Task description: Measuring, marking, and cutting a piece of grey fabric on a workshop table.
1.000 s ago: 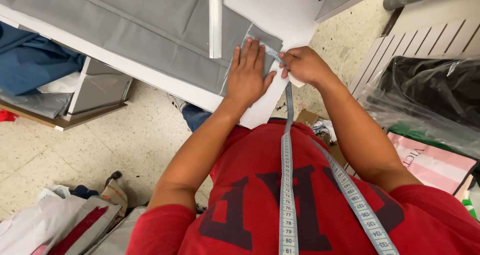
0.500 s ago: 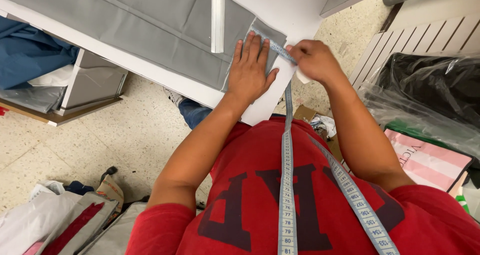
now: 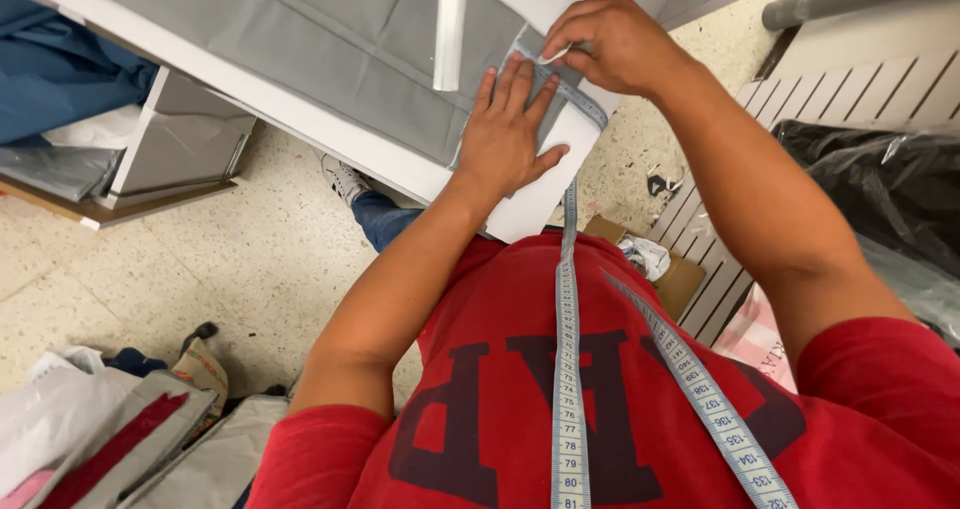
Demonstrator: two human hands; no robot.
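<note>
Measuring grey fabric panel [image 3: 300,59]: flat open left hand [image 3: 505,134] pins pale blue tape measure [image 3: 568,299], right hand [image 3: 612,41] pinches its end; next, marking needs steadiness

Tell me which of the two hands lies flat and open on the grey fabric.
The left hand: its palm is spread flat on the grey fabric, while the right hand is curled, pinching the measuring tape.

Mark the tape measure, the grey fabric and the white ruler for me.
Tape measure [image 3: 569,269]: head view, on the strip hanging over the red shirt.
Grey fabric [image 3: 300,39]: head view, on the flat stretch left of the ruler.
White ruler [image 3: 450,29]: head view, on its middle.
</note>
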